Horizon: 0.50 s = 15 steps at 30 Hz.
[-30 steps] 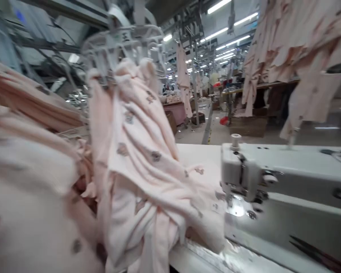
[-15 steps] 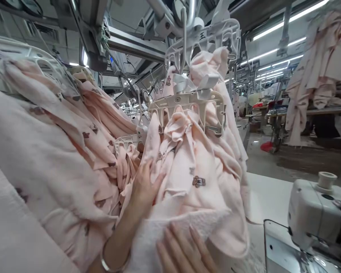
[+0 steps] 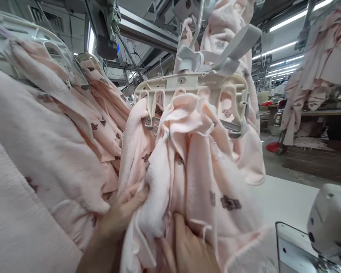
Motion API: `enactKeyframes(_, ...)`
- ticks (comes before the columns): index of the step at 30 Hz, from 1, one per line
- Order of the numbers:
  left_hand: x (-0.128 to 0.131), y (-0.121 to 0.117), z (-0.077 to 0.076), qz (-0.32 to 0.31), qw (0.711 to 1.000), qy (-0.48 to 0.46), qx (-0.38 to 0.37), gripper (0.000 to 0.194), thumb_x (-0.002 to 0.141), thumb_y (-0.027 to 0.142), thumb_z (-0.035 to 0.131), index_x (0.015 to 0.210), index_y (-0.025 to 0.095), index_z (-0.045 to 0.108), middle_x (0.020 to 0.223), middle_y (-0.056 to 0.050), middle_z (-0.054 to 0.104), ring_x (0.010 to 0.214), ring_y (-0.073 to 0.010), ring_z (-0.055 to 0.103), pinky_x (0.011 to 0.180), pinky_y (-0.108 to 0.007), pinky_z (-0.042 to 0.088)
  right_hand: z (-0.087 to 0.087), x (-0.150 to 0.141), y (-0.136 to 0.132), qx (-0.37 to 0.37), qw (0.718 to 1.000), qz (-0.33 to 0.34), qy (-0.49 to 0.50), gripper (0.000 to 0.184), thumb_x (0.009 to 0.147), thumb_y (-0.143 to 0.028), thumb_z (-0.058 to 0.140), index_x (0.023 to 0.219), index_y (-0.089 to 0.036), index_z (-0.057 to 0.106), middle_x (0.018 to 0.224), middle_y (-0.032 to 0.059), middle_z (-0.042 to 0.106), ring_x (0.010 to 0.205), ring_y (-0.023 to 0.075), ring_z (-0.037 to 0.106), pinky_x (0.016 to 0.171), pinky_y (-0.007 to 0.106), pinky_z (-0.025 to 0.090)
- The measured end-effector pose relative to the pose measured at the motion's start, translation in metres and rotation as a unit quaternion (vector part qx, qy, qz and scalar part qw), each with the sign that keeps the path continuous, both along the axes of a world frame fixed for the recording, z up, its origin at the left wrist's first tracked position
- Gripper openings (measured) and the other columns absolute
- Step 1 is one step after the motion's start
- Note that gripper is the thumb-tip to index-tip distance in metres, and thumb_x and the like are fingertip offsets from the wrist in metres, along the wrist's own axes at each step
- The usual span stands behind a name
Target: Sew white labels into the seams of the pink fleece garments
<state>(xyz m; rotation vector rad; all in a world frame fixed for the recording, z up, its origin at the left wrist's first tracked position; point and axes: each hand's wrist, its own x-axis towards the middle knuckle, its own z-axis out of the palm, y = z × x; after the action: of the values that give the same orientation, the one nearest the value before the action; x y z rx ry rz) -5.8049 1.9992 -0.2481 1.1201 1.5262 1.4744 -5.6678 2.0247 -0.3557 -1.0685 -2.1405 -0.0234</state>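
Head view: my left hand (image 3: 122,212) is bent at the left edge of the pale pink plush fabric with small brown bear prints (image 3: 199,170), thumb and fingertips against a thick fold; the pile hides whether they pinch it. My right hand (image 3: 193,250) is lower and to the right, fingers somewhat parted and sunk among the folds; I cannot tell whether they close on anything. So the fabric lies directly before me, touching both hands and hanging between and above them. I judge the step in hand to be sorting through its hanging layers; the next move seems to call for a sure hold on one layer, clear of its neighbours. Above, the cream plastic clip hanger (image 3: 184,81) carries the fabric, with a pale grey flat strap (image 3: 240,43) looped over its top. Farther out, more pink plush pieces (image 3: 53,140) hang at left, and a white sewing machine (image 3: 331,223) stands at right on a white tabletop (image 3: 287,197)
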Motion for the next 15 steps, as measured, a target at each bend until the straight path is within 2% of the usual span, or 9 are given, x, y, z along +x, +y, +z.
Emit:
enactKeyframes(2, -0.022, 0.008, 0.004, 0.043, 0.996, 0.082, 0.011, 0.050, 0.072, 0.057, 0.057, 0.091, 0.011, 0.067, 0.065, -0.006, 0.064, 0.061, -0.0207, 0.060, 0.054, -0.028, 0.048, -0.005, -0.002, 0.012, -0.086, 0.994, -0.008, -0.069, 0.020, 0.073, -0.002, 0.047, 0.077, -0.019, 0.056, 0.058, 0.0013, 0.065, 0.050, 0.0213, 0.064, 0.044, 0.027, 0.045)
enactKeyframes(3, -0.034, 0.013, 0.007, 0.092, 0.983, 0.158, 0.032, 0.047, 0.072, 0.056, 0.057, 0.089, 0.012, 0.067, 0.069, -0.007, 0.065, 0.068, -0.0224, 0.061, 0.062, -0.030, 0.049, -0.009, 0.000, 0.017, -0.108, 0.990, 0.003, -0.086, 0.026, 0.070, 0.004, 0.044, 0.072, -0.020, 0.053, 0.057, 0.0002, 0.064, 0.052, 0.0206, 0.064, 0.046, 0.027, 0.044)
enactKeyframes(5, -0.048, 0.021, 0.008, 0.222, 0.915, 0.321, 0.108, 0.036, 0.073, 0.047, 0.059, 0.088, 0.015, 0.066, 0.085, -0.007, 0.066, 0.086, -0.0244, 0.059, 0.081, -0.035, 0.047, -0.015, 0.007, 0.024, -0.106, 0.991, 0.044, -0.072, 0.027, 0.073, 0.004, 0.041, 0.071, -0.021, 0.049, 0.063, -0.0005, 0.064, 0.057, 0.0183, 0.065, 0.049, 0.026, 0.042)
enactKeyframes(7, -0.045, 0.028, 0.000, 0.297, 0.846, 0.399, 0.191, 0.027, 0.077, 0.037, 0.057, 0.093, 0.017, 0.064, 0.097, -0.007, 0.064, 0.094, -0.0220, 0.057, 0.090, -0.034, 0.043, -0.021, 0.011, 0.025, -0.060, 0.994, 0.084, -0.025, 0.019, 0.082, -0.006, 0.040, 0.072, -0.022, 0.046, 0.066, -0.0009, 0.061, 0.059, 0.0165, 0.063, 0.050, 0.025, 0.040)
enactKeyframes(8, -0.037, 0.031, -0.010, 0.286, 0.847, 0.396, 0.210, 0.025, 0.081, 0.035, 0.053, 0.097, 0.018, 0.062, 0.098, -0.007, 0.063, 0.093, -0.0201, 0.058, 0.089, -0.033, 0.044, -0.024, 0.012, 0.024, -0.034, 0.994, 0.100, -0.001, 0.018, 0.086, -0.011, 0.039, 0.073, -0.022, 0.045, 0.066, -0.0010, 0.059, 0.059, 0.0157, 0.061, 0.051, 0.025, 0.040)
enactKeyframes(9, -0.027, 0.035, -0.022, 0.241, 0.868, 0.383, 0.205, 0.025, 0.083, 0.033, 0.049, 0.100, 0.018, 0.060, 0.097, -0.006, 0.063, 0.089, -0.0183, 0.059, 0.084, -0.031, 0.046, -0.026, 0.012, 0.021, -0.009, 0.993, 0.113, 0.020, 0.018, 0.088, -0.016, 0.038, 0.073, -0.022, 0.044, 0.066, -0.0011, 0.057, 0.059, 0.0151, 0.059, 0.052, 0.025, 0.040)
enactKeyframes(11, -0.007, 0.044, -0.048, 0.126, 0.908, 0.376, 0.134, 0.024, 0.085, 0.033, 0.048, 0.100, 0.018, 0.059, 0.092, -0.006, 0.062, 0.081, -0.0176, 0.059, 0.073, -0.029, 0.048, -0.030, 0.013, 0.015, 0.020, 0.991, 0.117, 0.057, 0.022, 0.093, -0.022, 0.033, 0.073, -0.022, 0.043, 0.065, -0.0014, 0.054, 0.057, 0.0142, 0.057, 0.052, 0.024, 0.040)
enactKeyframes(13, 0.006, 0.051, -0.067, 0.064, 0.901, 0.422, 0.078, 0.019, 0.084, 0.031, 0.049, 0.082, 0.015, 0.059, 0.081, -0.006, 0.059, 0.075, -0.0184, 0.057, 0.069, -0.029, 0.045, -0.032, 0.020, 0.009, 0.005, 0.990, 0.097, 0.101, 0.029, 0.096, -0.029, 0.027, 0.074, -0.022, 0.044, 0.065, -0.0016, 0.054, 0.053, 0.0133, 0.055, 0.049, 0.023, 0.039)
enactKeyframes(15, 0.008, 0.047, -0.071, 0.040, 0.892, 0.446, 0.068, 0.025, 0.086, 0.030, 0.045, 0.068, 0.015, 0.055, 0.072, -0.004, 0.056, 0.071, -0.0172, 0.054, 0.067, -0.028, 0.042, -0.033, 0.030, 0.005, -0.056, 0.986, 0.060, 0.148, 0.032, 0.096, -0.041, 0.027, 0.077, -0.022, 0.046, 0.065, -0.0019, 0.055, 0.051, 0.0128, 0.056, 0.047, 0.023, 0.039)
